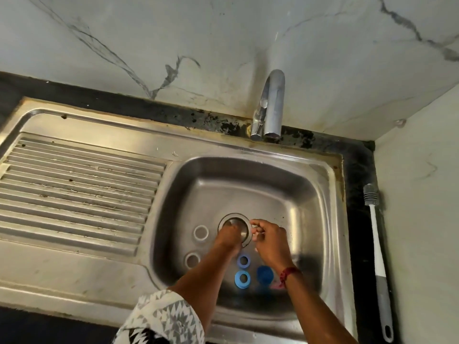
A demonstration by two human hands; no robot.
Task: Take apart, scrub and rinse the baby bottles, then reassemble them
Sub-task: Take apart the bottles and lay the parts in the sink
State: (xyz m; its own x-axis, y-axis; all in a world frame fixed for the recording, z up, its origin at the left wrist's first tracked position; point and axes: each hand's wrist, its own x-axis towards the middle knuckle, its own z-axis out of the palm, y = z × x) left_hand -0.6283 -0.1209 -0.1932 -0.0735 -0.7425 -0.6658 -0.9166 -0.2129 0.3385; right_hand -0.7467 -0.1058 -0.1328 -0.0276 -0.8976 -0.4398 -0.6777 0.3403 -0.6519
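Five loose bottle parts lie on the floor of the sink (pixel 320 194): two clear rings (pixel 201 232) toward its left wall, and two blue rings (pixel 242 278) and a blue cap (pixel 264 273) close to its near edge, just beside the wrists; both hands work at the drain (pixel 234 220) in the middle of the basin; the left hand (pixel 229 237) rests fingers-down on the drain cover, and whether it grips anything there I cannot tell; the right hand (pixel 269 242), fingers curled, pinches what looks like a small clear part (pixel 255 232) at the drain's right rim; the tap (pixel 269 105) at the far edge runs no water, and the bottle brush (pixel 375 244) lies on the worktop along the sink's right edge, well apart from the hands; the main risk is the drain itself: a wet, slippery piece held right above it could drop from the pinch and lodge in the opening if the cover is lifted or shifted; a forearm drawn back carelessly could also sweep the blue pieces about, and a strong stream from the tap could scatter the light rings
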